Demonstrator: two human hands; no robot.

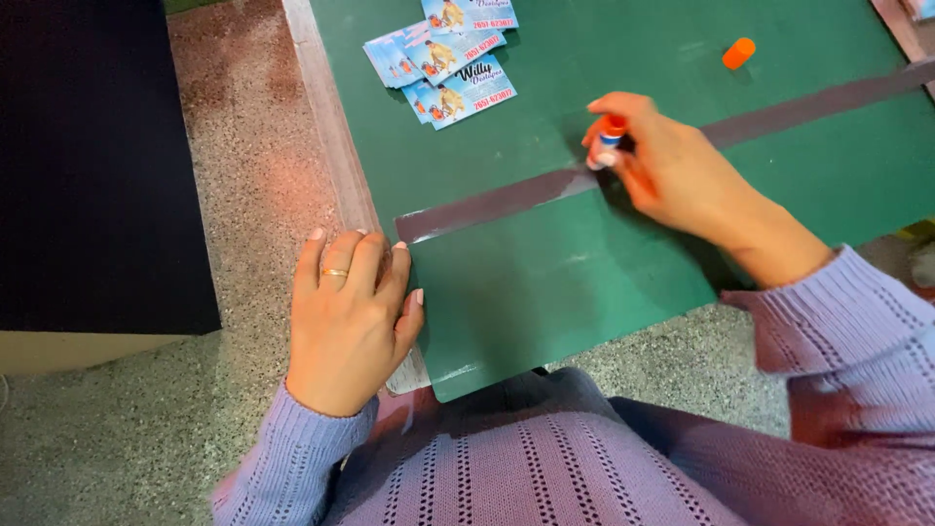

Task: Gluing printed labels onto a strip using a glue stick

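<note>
My right hand (672, 166) grips a small glue stick (610, 136) with a white body and red collar, its tip down on a grey strip (506, 200) that runs across a green sheet (545, 282). My left hand (346, 312), a ring on one finger, lies flat with fingers spread on the table's left edge, its fingertips touching the near-left corner of the green sheet. Both sleeves are lilac knit.
A loose pile of small blue printed cards (443, 58) lies at the far side of the green table top (604, 58). An orange cap (738, 53) rests at the far right. Speckled floor (234, 195) and a dark panel (88, 166) lie to the left.
</note>
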